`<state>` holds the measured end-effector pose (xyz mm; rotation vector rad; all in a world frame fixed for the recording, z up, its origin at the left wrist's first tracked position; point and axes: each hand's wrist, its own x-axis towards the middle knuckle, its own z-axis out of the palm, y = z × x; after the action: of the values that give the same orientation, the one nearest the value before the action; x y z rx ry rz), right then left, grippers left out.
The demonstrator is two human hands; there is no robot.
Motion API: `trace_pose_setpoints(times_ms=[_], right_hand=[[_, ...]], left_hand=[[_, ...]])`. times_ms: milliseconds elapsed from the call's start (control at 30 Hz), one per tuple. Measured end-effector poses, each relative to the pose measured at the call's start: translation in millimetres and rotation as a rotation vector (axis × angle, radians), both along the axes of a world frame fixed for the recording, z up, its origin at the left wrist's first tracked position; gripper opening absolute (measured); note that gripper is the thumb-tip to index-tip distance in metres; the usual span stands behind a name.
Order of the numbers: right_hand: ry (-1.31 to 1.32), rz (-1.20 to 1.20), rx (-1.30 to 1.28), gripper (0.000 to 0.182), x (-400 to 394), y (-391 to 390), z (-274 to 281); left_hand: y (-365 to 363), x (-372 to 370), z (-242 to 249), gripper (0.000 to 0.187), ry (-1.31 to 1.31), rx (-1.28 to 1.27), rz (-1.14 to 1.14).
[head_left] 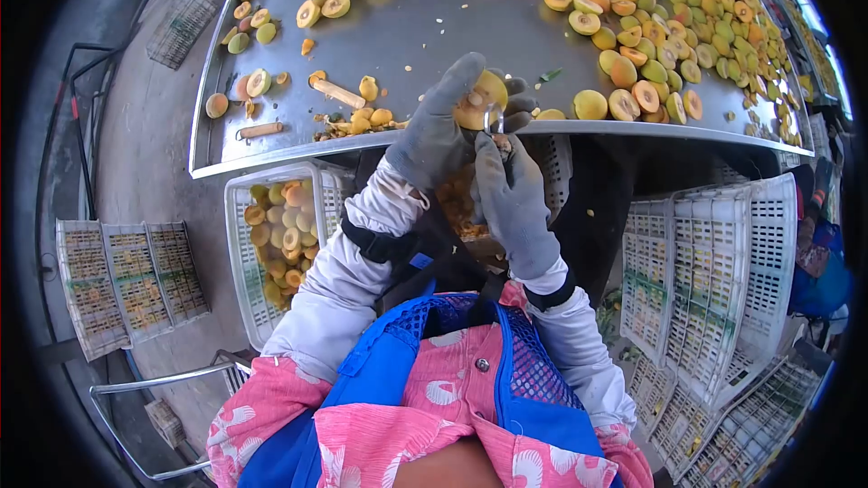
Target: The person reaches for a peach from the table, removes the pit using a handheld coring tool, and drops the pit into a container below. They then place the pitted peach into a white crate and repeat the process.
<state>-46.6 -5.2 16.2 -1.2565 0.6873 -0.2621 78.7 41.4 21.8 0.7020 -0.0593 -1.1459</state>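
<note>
My left hand [437,126], in a grey glove, is closed around a halved yellow peach [479,101] above the near edge of the metal table [362,45]. The cut face is turned up toward me. Just below it, my right hand [515,203], gloved too, grips a pitting tool with a looped metal blade [493,117]. The loop rests right at the lower right of the cut face, and the fingers hide its handle. Left of my hands, peach scraps [362,122] lie near a wooden-handled tool [337,93].
Many halved peaches [669,36] cover the table's right side. A second wooden handle [260,130] lies at the left. Under the near edge stands a white crate [237,244] of peach halves. Stacked crates [692,262] stand at right, with a person [823,258] beyond.
</note>
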Motion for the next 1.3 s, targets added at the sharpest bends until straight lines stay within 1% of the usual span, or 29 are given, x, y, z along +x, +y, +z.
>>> trace_pose_setpoints(times_ms=[67, 100, 167, 300, 367, 400, 467, 500, 567, 667, 767, 800, 833, 867, 933, 967, 1000, 1067, 1100, 1133, 1200, 1233, 1267, 1300], right_hand=[[-0.131, -0.119, -0.27, 0.021, -7, 7, -6], [-0.144, -0.123, -0.277, 0.021, -12, 8, -2], [-0.128, -0.123, -0.238, 0.022, -22, 10, 5], [-0.146, -0.115, -0.324, 0.021, -34, 13, 8], [-0.156, -0.111, -0.476, 0.022, -38, 13, 11], [-0.159, -0.112, -0.474, 0.022, -38, 11, 9], [-0.216, -0.115, -0.589, 0.022, -37, 9, 4], [-0.219, -0.12, -0.586, 0.022, -39, 9, 17], [0.047, 0.007, -0.001, 0.022, -45, 9, 54], [-0.035, 0.001, 0.041, 0.023, -44, 11, 38], [-0.022, 0.055, 0.096, 0.024, -45, 11, 39], [-0.022, 0.053, 0.099, 0.024, -46, 12, 31], [-0.058, 0.065, 0.062, 0.024, -45, 13, 19], [-0.095, 0.078, 0.024, 0.025, -46, 13, 10], [-0.09, 0.085, 0.01, 0.025, -48, 13, 12], [-0.082, 0.088, -0.001, 0.025, -50, 16, 13], [-0.073, 0.098, 0.013, 0.025, -51, 19, 17], [0.023, 0.124, 0.23, 0.027, -48, 20, 31], [0.074, 0.132, 0.314, 0.032, -48, 22, 37], [0.093, 0.175, 0.301, 0.032, -51, 21, 34], [0.199, 0.095, 0.599, 0.036, -59, 14, 22], [0.222, 0.096, 0.573, 0.039, -59, 12, 23], [0.25, 0.096, 0.558, 0.041, -60, 10, 24], [0.271, 0.088, 0.546, 0.042, -62, 10, 19]], left_hand=[[0, -15, -1, 0.054, -0.069, 0.028, 0.041], [-2, -22, 2, 0.054, -0.082, 0.021, 0.038], [-4, -37, 6, 0.051, -0.329, 0.018, 0.199], [-2, -55, 19, 0.048, -0.399, 0.037, 0.231], [0, -62, 20, 0.039, -0.439, -0.04, 0.291], [0, -64, 17, 0.039, -0.442, -0.039, 0.291], [-2, -67, 10, 0.04, -0.523, -0.158, 0.356], [-3, -70, 13, 0.04, -0.527, -0.157, 0.351], [-2, -78, 19, 0.038, -0.554, -0.12, 0.434], [-4, -85, 20, 0.042, -0.554, -0.096, 0.477], [4, -89, 24, 0.048, -0.584, -0.081, 0.413], [8, -89, 26, 0.051, -0.582, -0.077, 0.386], [14, -79, 23, 0.055, -0.634, -0.056, 0.268], [21, -68, 22, 0.055, -0.633, -0.052, 0.268], [31, -51, 28, 0.055, -0.394, -0.129, -0.112], [33, -51, 35, 0.05, -0.373, -0.068, -0.095], [31, -51, 32, 0.05, -0.363, -0.053, -0.087], [16, -58, 23, 0.033, -0.485, 0.196, 0.144], [11, -67, 25, 0.022, -0.421, 0.227, 0.286], [8, -71, 19, 0.02, -0.411, 0.202, 0.284], [3, -75, -3, 0.017, -0.399, 0.121, 0.316], [-16, -64, -48, 0.019, -0.693, 0.256, 0.36], [4, -78, 16, 0.018, -0.684, 0.467, 0.217], [-15, -70, -49, 0.019, -0.808, 0.153, 0.206]])
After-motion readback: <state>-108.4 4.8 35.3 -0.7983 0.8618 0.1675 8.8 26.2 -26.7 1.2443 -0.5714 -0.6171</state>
